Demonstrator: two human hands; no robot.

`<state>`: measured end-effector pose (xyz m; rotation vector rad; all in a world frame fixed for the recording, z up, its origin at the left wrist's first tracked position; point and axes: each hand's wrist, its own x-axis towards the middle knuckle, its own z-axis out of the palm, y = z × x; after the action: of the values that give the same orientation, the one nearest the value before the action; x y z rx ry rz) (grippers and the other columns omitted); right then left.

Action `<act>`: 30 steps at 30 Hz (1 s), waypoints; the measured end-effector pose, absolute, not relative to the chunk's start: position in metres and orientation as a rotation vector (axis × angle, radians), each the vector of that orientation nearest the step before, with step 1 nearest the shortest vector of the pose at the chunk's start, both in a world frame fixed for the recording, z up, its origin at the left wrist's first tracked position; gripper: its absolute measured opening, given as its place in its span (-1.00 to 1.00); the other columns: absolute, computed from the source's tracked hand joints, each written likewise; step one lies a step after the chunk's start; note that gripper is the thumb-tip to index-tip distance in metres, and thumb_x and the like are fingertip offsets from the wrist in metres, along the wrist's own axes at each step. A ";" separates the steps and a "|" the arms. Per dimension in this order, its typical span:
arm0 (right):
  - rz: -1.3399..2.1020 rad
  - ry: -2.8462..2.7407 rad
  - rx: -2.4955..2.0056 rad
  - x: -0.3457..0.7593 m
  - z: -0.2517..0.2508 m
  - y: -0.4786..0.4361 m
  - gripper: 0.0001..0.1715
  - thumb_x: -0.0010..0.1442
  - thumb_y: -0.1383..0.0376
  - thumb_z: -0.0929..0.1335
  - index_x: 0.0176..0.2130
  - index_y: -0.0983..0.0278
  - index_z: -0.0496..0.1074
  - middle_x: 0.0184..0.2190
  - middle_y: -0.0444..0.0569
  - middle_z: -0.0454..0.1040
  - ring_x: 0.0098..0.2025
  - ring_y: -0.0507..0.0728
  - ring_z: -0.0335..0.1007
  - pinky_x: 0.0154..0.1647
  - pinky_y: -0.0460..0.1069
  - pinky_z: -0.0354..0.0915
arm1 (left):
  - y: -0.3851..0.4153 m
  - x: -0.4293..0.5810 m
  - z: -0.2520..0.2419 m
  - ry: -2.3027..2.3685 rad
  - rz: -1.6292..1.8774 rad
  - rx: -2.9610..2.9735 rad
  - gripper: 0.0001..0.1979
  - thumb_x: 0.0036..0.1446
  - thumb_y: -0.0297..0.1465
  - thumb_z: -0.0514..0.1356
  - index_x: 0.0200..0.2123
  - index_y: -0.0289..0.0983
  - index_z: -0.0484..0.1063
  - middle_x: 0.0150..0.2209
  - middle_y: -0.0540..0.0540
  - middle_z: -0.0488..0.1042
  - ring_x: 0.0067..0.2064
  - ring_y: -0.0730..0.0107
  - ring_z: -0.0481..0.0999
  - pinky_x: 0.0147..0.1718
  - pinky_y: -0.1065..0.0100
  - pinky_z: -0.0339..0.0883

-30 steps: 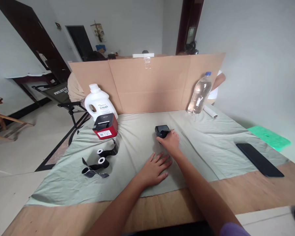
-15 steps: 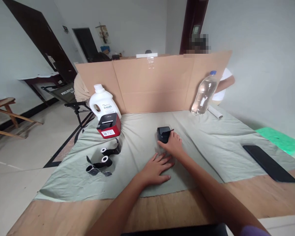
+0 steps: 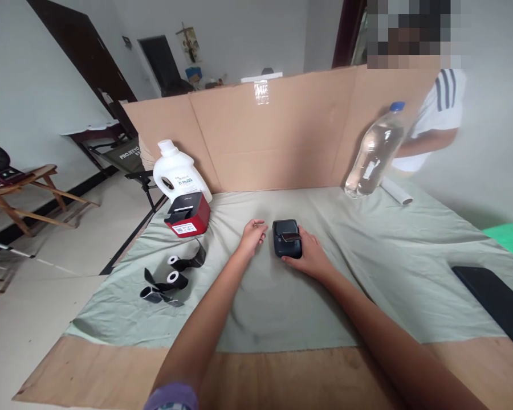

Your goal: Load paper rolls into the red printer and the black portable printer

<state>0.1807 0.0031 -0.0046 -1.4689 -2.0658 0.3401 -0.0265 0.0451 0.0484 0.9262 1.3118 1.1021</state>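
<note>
A small black box-shaped device [image 3: 287, 246], which looks like a portable label printer, sits on the cloth with a dark strip sticking out of its top. My right hand [image 3: 311, 253] wraps its right side, thumb at the near edge and fingers along the far right. Just left of the device is my left hand [image 3: 253, 236], holding nothing, its fingers loosely bent and apart; a small gap separates it from the device. Further left lie several rolls with dark strips [image 3: 174, 278] partly unwound. Behind them stands a red and black printer [image 3: 190, 214].
A white jug [image 3: 180, 172] stands behind the red printer. A cardboard screen [image 3: 277, 134] closes off the back. At right are a clear bottle [image 3: 374, 154], a white tube [image 3: 397, 191] and a black flat slab [image 3: 493, 302]. A person in a white sleeve [image 3: 447, 102] is behind the screen.
My left hand has lifted from flat on the cloth and moved forward, beside the device. My right hand has shifted to the device's right side. The view has tilted and moved closer.
</note>
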 end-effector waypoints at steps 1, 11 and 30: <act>0.347 -2.067 -1.479 0.180 -0.003 0.003 0.31 0.01 -0.13 0.47 0.44 0.36 -0.10 0.28 0.34 0.32 0.31 0.47 0.24 0.32 0.32 0.10 | 0.054 -0.024 0.045 1.307 1.043 0.920 -0.72 0.00 -0.47 0.28 -0.19 -0.26 0.34 -0.50 0.13 0.30 -0.62 0.66 0.22 -0.68 0.57 -0.06; 0.408 -2.083 -1.510 0.180 0.004 0.002 0.28 0.02 -0.10 0.47 0.44 0.36 -0.10 0.26 0.30 0.34 0.30 0.46 0.25 0.34 0.26 0.04 | 0.059 -0.034 0.030 1.286 0.735 0.978 -0.86 0.03 -0.47 0.29 -0.29 -0.31 0.43 -0.47 0.02 0.44 -0.61 0.68 0.28 -0.71 0.61 -0.02; 0.422 -2.070 -1.467 0.181 0.003 0.004 0.27 0.00 -0.12 0.49 0.42 0.35 -0.02 0.24 0.23 0.38 0.22 0.47 0.31 0.25 0.21 0.13 | 0.067 -0.029 0.028 1.433 0.667 0.983 -0.87 0.09 -0.47 0.31 -0.43 -0.32 0.40 -0.46 -0.03 0.53 -0.57 0.64 0.41 -0.67 0.61 0.11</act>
<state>0.1811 0.0037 0.0034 -1.4672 -2.0705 0.4216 -0.0289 0.0669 0.0282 0.9830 1.4331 0.6669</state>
